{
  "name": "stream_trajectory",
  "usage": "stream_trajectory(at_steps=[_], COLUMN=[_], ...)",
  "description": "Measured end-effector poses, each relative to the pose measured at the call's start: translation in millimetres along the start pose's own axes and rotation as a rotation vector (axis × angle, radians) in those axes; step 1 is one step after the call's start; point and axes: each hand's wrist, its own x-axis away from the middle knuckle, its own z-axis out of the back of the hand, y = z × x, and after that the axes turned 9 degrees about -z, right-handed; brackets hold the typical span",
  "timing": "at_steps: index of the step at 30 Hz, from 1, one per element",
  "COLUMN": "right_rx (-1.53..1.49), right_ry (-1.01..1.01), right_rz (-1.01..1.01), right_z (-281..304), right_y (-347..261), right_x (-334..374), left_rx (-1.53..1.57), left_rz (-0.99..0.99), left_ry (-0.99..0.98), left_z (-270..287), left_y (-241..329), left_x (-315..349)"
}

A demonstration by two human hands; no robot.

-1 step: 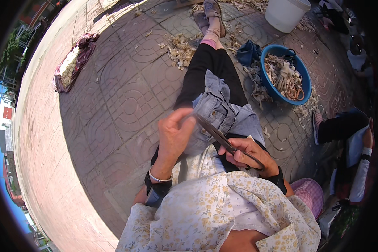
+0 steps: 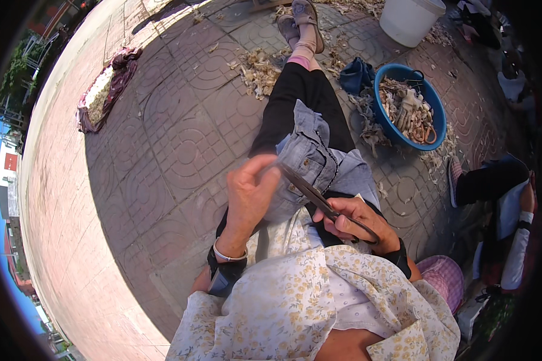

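My right hand (image 2: 362, 218) is wrapped round the handles of dark metal scissors (image 2: 310, 191), over my lap. The blades point up and to the left, lying almost together. At their tip is my left hand (image 2: 250, 189), its thumb and forefinger drawn together. Whatever sits between those fingers, if anything, is hidden. A grey-blue denim garment (image 2: 312, 157) with buttons lies across my legs, beneath the scissors.
Right of my legs stands a blue basin (image 2: 382, 114) of pale dry husks, with a dark blue cloth (image 2: 356, 76) beside it. Husk scraps (image 2: 260, 72) litter the paving. A white bucket (image 2: 406, 21) is at the far right, a purple sack (image 2: 121, 81) of whitish pieces at far left. Another person's leg (image 2: 488, 183) shows at right.
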Motion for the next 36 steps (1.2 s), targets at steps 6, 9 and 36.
stream_trajectory(at_steps=[6,9,36], right_rx=[-0.003,-0.032,0.265], right_ry=[0.011,0.011,0.222], right_rz=[-0.014,-0.03,0.145], right_z=[3,2,-4], right_y=[-2,-3,9], right_x=[-4,-3,-5], left_rx=[-0.09,-0.151,-0.228], left_rz=[-0.058,-0.095,-0.125], left_ry=[0.036,0.053,0.044], left_z=[-3,-4,-9], left_y=[5,6,6], left_x=[-5,-4,-3])
